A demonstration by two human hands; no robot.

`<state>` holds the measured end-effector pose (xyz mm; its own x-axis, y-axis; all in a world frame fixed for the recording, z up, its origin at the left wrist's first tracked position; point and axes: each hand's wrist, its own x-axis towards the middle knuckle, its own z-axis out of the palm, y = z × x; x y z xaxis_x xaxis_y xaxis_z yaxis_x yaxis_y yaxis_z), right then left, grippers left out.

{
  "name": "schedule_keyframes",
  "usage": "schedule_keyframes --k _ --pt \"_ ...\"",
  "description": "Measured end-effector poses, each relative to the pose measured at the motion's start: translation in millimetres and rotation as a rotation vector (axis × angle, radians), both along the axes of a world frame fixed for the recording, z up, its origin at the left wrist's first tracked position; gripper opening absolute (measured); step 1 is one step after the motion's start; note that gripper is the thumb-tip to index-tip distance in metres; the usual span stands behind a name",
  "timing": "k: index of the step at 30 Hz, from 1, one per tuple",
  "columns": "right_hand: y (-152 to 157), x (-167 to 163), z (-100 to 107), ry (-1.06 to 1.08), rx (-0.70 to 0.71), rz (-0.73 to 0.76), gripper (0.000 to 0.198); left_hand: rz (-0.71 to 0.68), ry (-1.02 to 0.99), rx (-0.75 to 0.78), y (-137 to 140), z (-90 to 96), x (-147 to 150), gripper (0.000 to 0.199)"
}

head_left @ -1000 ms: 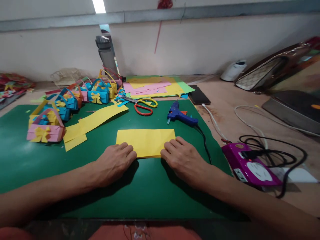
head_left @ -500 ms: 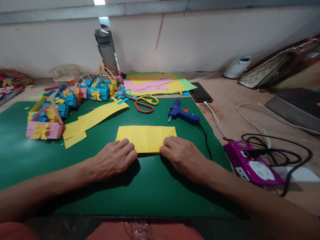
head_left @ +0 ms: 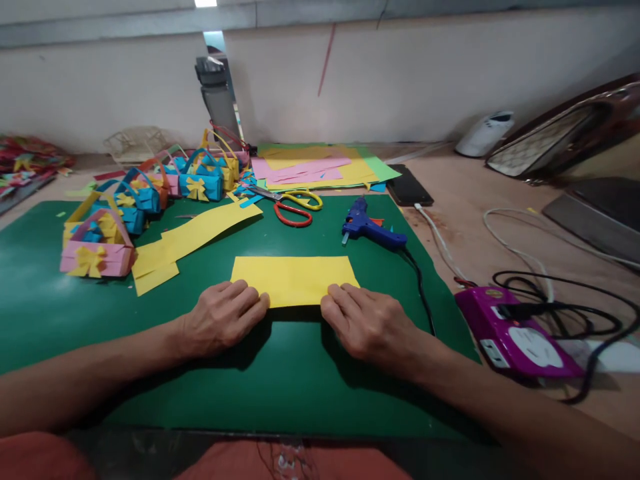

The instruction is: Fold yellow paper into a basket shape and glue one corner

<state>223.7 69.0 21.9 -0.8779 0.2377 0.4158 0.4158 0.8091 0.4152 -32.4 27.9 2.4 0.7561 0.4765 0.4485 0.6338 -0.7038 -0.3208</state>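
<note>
A yellow sheet of paper [head_left: 295, 277] lies across the green mat [head_left: 290, 393] in front of me, its near edge casting a shadow on the mat. My left hand [head_left: 227, 313] is closed on its near left corner, fingers curled over the edge. At the near right corner my right hand [head_left: 367, 320] pinches the same sheet between thumb and fingers. Both thumbs are largely hidden. Beyond the sheet, to the right, lies a blue glue gun [head_left: 373, 227]. Scissors [head_left: 295, 207] with one red and one yellow handle rest at the mat's far edge.
Several small paper baskets [head_left: 97, 259] with bows stand at the left. Yellow paper strips [head_left: 200, 235] lie beside them. Coloured sheets [head_left: 320, 167], a phone [head_left: 409, 185] and a grey bottle [head_left: 219, 100] are at the back. A purple power socket [head_left: 515, 333] with cables sits right.
The sheet's near edge has lifted slightly off the mat, with both hands still gripping its corners. The whole view has shifted a little, so things appear farther right.
</note>
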Motion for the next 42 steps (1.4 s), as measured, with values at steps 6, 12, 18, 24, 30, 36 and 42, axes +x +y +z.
schedule_keyframes --k 6,12,18,24,30,36,42 --pt "3.8 3.7 0.1 -0.011 0.131 -0.098 0.018 0.010 0.007 0.065 7.8 3.2 -4.0 0.024" --pt "14.5 3.3 0.1 0.089 -0.402 -0.020 0.030 -0.095 0.074 0.090 15.3 4.3 -5.8 0.025" --pt "33.6 10.2 10.3 0.414 -0.460 -0.078 0.028 -0.267 -0.017 0.200 12.1 9.8 2.2 0.021" --pt "27.3 7.0 11.0 0.308 -0.625 -0.152 0.027 -0.328 -0.066 0.254 13.7 16.7 13.1 0.016" --pt "31.2 2.7 5.7 0.386 -0.722 -0.257 0.032 -0.357 -0.067 0.307 11.8 11.0 17.6 0.012" --pt "36.6 2.7 4.1 0.341 -0.836 -0.226 0.021 -0.380 -0.064 0.312 9.7 8.8 17.4 0.011" --pt "26.2 0.6 3.9 0.312 -0.707 -0.224 0.025 -0.378 -0.043 0.279 10.3 11.6 18.6 0.011"
